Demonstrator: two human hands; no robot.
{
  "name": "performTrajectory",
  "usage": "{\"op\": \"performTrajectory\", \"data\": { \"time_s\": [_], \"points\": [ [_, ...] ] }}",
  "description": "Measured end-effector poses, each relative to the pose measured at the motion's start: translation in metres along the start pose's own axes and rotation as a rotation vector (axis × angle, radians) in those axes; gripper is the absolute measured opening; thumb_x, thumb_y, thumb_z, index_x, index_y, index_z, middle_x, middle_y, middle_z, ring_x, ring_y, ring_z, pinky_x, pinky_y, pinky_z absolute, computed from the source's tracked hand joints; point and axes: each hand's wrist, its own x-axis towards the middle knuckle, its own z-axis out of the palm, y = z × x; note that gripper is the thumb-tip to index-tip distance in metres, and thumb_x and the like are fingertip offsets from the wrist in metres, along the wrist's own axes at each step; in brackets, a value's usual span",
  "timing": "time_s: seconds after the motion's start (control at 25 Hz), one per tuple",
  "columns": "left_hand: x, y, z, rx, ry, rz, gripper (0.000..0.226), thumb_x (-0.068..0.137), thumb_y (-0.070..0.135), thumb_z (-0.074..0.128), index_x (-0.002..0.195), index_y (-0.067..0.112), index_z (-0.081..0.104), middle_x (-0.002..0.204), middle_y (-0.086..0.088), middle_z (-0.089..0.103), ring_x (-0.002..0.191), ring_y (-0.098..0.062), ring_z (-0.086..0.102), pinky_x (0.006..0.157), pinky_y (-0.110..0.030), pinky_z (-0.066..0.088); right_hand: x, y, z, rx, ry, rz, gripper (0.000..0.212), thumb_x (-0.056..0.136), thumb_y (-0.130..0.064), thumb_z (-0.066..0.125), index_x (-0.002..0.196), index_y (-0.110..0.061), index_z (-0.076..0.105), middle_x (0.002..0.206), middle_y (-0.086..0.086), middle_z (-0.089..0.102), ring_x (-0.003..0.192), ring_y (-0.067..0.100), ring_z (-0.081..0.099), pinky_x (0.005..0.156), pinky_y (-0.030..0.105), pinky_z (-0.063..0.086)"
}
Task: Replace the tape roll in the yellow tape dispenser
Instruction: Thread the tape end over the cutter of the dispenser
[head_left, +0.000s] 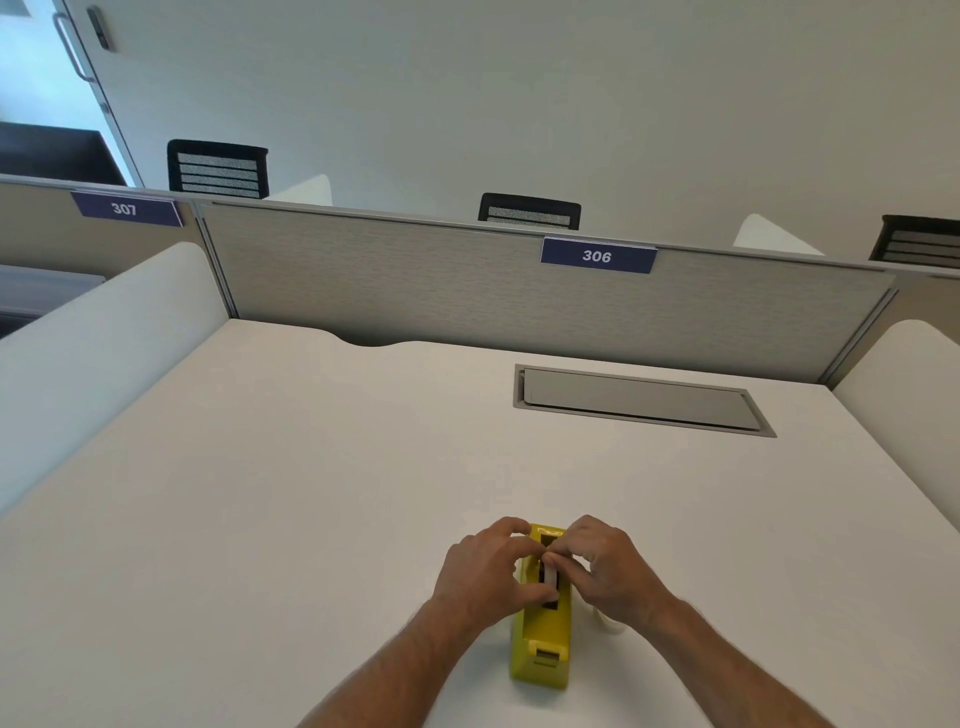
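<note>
Both hands on the yellow tape dispenser (540, 636), near table (260, 493) edge. Left hand (485, 574) and right hand (605, 569) curl fingers, prob. pinching the white tape roll (550, 576) inside.

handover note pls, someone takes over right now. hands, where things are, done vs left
Left hand: fingers curled on the dispenser and the roll in its slot.
Right hand: pinching the roll from the other side.
Dispenser stands on the desk, cutter end toward the person.
A white object lies behind the right wrist, mostly hidden, possibly a second roll.
Done: roll is at the slot; cannot tell whether it is going in or coming out.
Left: seat or swap the roll, thread tape to the cutter.
</note>
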Motion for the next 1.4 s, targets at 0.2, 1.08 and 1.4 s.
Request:
{"op": "performTrajectory", "data": {
  "time_s": [0.2, 1.08, 1.4],
  "points": [
    [0.0, 0.0, -0.001, -0.009, -0.007, -0.007, 0.057, 0.07, 0.072, 0.065, 0.118, 0.042, 0.064, 0.138, 0.021, 0.05, 0.092, -0.006, 0.065, 0.08, -0.03, 0.052, 0.0, 0.001, 0.003, -0.025, -0.007, 0.01, 0.008, 0.089, -0.023, 0.068, 0.084, -0.019, 0.071, 0.074, -0.005, 0.068, 0.076, 0.009, 0.055, 0.064, 0.021, 0.047],
    [0.002, 0.001, 0.001, -0.059, 0.007, -0.043, 0.059, 0.064, 0.071, 0.071, 0.115, 0.043, 0.065, 0.134, 0.022, 0.05, 0.095, -0.006, 0.063, 0.08, -0.031, 0.054, 0.003, -0.015, -0.009, 0.166, -0.038, 0.31, 0.01, 0.075, -0.023, 0.084, 0.079, -0.031, 0.08, 0.075, -0.014, 0.074, 0.085, 0.005, 0.061, 0.075, 0.029, 0.052],
    [0.003, 0.002, 0.0, -0.057, 0.005, -0.045, 0.06, 0.063, 0.072, 0.071, 0.116, 0.043, 0.065, 0.134, 0.022, 0.05, 0.095, -0.006, 0.063, 0.08, -0.032, 0.055, 0.005, -0.013, -0.006, 0.114, -0.018, 0.287, 0.008, 0.079, -0.022, 0.08, 0.081, -0.029, 0.079, 0.072, -0.013, 0.068, 0.08, 0.006, 0.06, 0.069, 0.029, 0.052]
  ]
}}
